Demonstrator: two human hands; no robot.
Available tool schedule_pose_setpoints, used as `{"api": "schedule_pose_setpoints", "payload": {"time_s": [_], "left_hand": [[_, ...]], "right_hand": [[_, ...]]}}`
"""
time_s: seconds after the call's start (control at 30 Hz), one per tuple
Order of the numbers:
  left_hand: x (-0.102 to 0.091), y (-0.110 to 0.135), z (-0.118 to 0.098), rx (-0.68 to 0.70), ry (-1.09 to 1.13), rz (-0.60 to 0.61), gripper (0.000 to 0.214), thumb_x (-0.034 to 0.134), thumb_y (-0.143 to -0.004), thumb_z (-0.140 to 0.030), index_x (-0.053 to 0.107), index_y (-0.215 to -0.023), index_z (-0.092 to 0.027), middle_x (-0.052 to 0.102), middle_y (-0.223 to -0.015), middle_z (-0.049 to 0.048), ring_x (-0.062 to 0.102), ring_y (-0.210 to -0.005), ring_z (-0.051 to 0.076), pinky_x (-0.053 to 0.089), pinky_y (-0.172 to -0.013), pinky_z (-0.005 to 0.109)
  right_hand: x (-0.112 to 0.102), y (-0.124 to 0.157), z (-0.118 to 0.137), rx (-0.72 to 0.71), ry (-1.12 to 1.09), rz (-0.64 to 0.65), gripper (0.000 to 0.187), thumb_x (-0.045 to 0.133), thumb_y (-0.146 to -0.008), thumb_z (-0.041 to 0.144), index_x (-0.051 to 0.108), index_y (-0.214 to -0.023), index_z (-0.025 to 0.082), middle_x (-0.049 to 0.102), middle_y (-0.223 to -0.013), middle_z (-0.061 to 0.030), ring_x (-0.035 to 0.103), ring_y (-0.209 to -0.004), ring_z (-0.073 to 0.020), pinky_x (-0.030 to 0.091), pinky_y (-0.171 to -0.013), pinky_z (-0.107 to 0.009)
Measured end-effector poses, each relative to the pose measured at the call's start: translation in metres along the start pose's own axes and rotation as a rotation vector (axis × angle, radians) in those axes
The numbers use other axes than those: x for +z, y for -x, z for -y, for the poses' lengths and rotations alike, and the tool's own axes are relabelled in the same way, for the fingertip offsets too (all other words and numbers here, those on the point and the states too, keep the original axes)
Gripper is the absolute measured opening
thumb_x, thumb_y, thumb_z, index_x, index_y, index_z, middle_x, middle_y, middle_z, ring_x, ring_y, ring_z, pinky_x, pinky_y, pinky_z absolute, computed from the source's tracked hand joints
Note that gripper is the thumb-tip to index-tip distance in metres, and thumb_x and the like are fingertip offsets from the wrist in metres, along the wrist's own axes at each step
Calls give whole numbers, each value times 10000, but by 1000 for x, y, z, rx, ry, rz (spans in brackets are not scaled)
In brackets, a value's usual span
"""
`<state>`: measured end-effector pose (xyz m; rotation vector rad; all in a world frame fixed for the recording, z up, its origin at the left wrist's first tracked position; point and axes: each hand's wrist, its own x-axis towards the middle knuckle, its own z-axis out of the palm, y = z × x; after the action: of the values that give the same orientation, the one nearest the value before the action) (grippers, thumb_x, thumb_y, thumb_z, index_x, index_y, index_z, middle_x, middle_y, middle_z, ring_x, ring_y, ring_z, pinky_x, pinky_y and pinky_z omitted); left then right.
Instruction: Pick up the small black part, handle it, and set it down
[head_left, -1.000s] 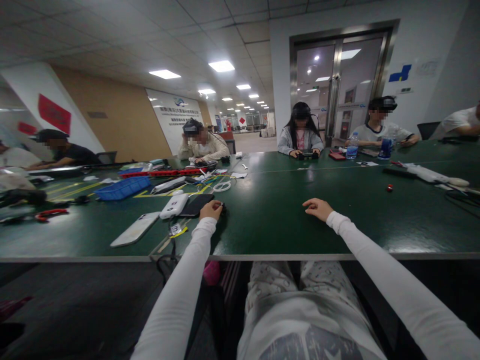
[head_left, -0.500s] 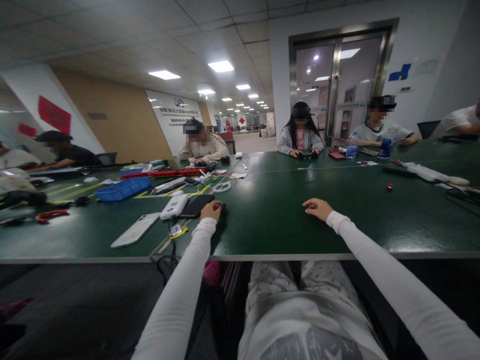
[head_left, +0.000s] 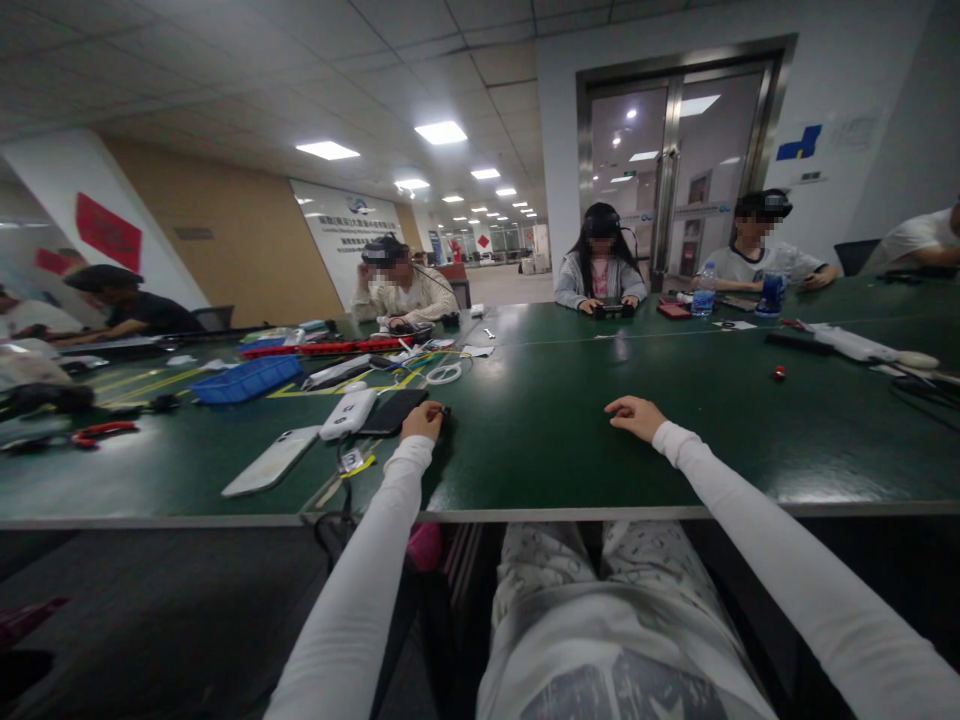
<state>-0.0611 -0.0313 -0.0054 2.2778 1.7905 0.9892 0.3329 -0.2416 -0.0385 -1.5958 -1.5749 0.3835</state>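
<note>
My left hand [head_left: 422, 421] rests on the green table [head_left: 540, 455] with its fingers curled in. A small black object [head_left: 445, 412] shows at its fingertips, and what it is I cannot make out. Just left of that hand lie a black flat case [head_left: 393, 410] and a white device [head_left: 347, 412]. Further right, my right hand [head_left: 634, 416] lies on bare table with its fingers loosely bent, their tips on the surface and nothing in them. Both arms are in white sleeves.
A white phone [head_left: 271, 459] lies near the front edge at left, with a blue tray [head_left: 244, 377] and red tools behind it. A small red object [head_left: 780, 374] sits at right. Several people work along the far side, and a water bottle [head_left: 703, 290] stands there.
</note>
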Motion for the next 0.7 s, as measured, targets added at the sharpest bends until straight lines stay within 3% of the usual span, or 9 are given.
{"api": "schedule_pose_setpoints", "payload": {"time_s": [0.7], "left_hand": [[-5, 6, -5, 4, -15, -2, 212, 514, -639, -286, 539, -822, -184, 594, -715, 8, 550, -686, 129, 405, -659, 234]], "right_hand": [[1, -2, -3, -12, -9, 3, 246, 587, -628, 212, 613, -872, 192, 609, -790, -21, 572, -699, -126, 461, -716, -284]]}}
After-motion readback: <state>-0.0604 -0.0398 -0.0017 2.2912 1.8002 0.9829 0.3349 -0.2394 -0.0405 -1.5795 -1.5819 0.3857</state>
